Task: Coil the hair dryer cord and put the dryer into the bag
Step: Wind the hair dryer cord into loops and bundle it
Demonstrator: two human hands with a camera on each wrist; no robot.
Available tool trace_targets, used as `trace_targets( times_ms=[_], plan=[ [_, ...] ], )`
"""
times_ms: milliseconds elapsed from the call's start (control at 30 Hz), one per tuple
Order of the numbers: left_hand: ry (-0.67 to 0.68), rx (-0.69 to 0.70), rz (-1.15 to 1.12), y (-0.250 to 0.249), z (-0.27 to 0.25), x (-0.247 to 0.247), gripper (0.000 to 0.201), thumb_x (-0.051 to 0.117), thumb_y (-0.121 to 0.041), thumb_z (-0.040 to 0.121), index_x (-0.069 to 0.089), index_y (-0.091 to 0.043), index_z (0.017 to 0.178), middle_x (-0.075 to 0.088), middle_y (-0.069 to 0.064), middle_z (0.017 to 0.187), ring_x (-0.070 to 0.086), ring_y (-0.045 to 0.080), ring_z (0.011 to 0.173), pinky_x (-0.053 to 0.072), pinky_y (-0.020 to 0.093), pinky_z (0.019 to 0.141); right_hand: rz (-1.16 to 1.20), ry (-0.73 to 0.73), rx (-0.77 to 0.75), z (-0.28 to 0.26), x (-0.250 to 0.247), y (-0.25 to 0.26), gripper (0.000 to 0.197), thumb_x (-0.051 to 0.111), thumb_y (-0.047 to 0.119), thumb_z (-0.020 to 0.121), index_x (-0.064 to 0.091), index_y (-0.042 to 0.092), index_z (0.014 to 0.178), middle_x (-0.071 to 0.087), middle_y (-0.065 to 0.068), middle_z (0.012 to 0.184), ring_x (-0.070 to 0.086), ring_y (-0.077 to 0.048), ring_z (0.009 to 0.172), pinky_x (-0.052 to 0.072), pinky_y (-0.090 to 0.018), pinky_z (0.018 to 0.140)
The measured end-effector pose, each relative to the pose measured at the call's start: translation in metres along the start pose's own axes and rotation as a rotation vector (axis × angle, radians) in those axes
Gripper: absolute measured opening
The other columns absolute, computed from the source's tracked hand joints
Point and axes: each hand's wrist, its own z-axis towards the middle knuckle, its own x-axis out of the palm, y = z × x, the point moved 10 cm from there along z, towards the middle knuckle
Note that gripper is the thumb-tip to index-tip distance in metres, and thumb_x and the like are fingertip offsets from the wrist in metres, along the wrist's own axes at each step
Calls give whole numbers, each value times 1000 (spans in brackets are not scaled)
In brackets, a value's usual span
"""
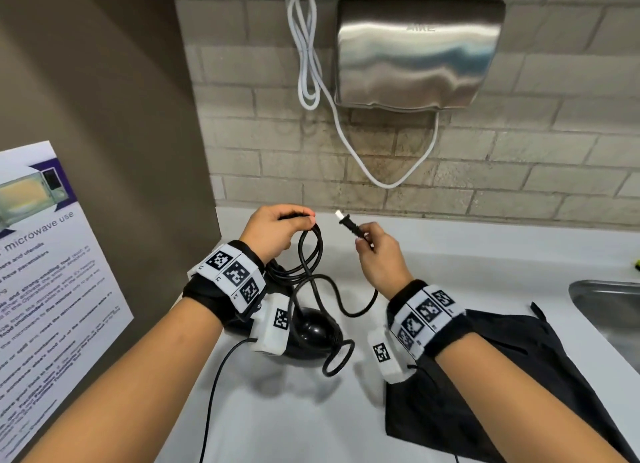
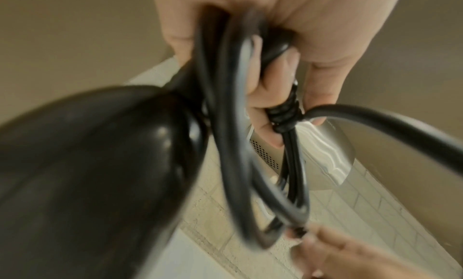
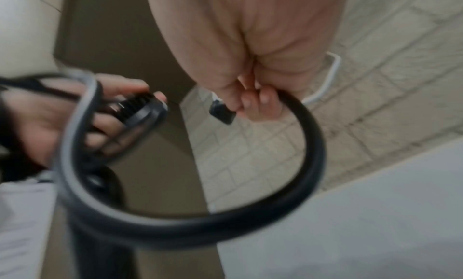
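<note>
Hair dryer (image 1: 311,331) hangs low over the desk (image 1: 277,410), its handle gripped with gathered cord (image 1: 310,251) loops by the left hand (image 1: 273,230), keeping the coil together. Right hand (image 1: 379,254) pinches the plug (image 1: 349,224); bag (image 1: 502,376) lies nearby. Left wrist view: fingers (image 2: 265,97) curl round the loops. Right wrist view: fingertips (image 3: 250,101) pinch the plug end, presumably for the last turn.

I'm seeing the dryer (image 1: 313,331) lying on the counter (image 1: 485,254), left of the bag (image 1: 485,376); the sink (image 1: 609,306) is sitting right, a hand dryer (image 1: 419,52) hanging behind.

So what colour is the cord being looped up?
Black. The cord shows best in the head view, looped in the left hand, plug end in the right hand.
</note>
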Motion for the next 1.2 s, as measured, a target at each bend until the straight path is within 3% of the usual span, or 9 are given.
trace_targets(
  times_ms=[200,467,633,767,867,933,1000,1100,1200],
  plan=[
    [-6,-17,-25,3,-1,-2,8,64,-12,85,68,-19,87,62,5,82,26,2,28,19,10,31,29,149,-151,-31,2,45,11,49,12,93,59,9,92,54,0,75,41,-8,53,35,-11,49],
    [-41,-3,-27,1,-1,-4,8,64,-14,84,69,-18,89,64,4,82,27,3,30,21,11,31,-46,97,-236,-39,-2,59,10,54,10,90,62,4,93,59,-2,77,42,-4,54,36,-9,54],
    [38,48,42,-6,-2,9,6,64,-14,85,69,-18,87,65,-4,75,37,1,31,26,10,35,-177,258,-259,-41,27,64,7,60,15,87,65,9,88,67,-7,83,54,-15,68,38,-16,61],
    [126,117,38,-13,-7,28,11,62,-5,85,69,-6,94,62,-15,55,49,-8,39,32,5,39,-118,48,-203,-29,16,68,20,62,9,80,45,16,72,47,6,61,43,-5,54,32,-15,51],
    [141,171,72,-13,-9,32,12,64,-6,84,70,-7,94,62,-21,51,50,-10,43,31,0,43,-103,-51,-153,-18,5,65,30,66,9,75,39,12,88,43,4,81,42,-9,66,36,-19,58],
    [146,205,82,-14,-9,33,15,66,-6,82,70,-6,96,63,-19,60,50,-11,45,32,0,46,-142,55,-165,-10,16,64,36,61,3,76,44,8,107,46,-6,104,48,-18,88,40,-21,77],
    [143,226,110,-15,-10,35,19,68,-7,81,70,-6,101,63,-10,72,50,-12,47,34,0,48,-80,207,-195,-6,32,65,37,50,-7,79,53,4,114,56,-13,109,55,-23,97,42,-20,80],
    [141,251,84,-17,-12,33,17,67,-4,81,70,-7,98,64,-7,76,53,-11,52,37,1,53,128,385,-132,-4,46,63,29,43,-12,82,60,3,101,62,-8,85,59,-16,78,47,-15,68],
    [139,288,93,-17,-13,24,15,68,-5,81,70,-12,94,67,-12,77,58,-12,63,40,3,66,116,560,-81,-8,51,55,24,52,-1,82,59,16,98,57,2,80,52,-9,72,42,-15,63]
  ],
)
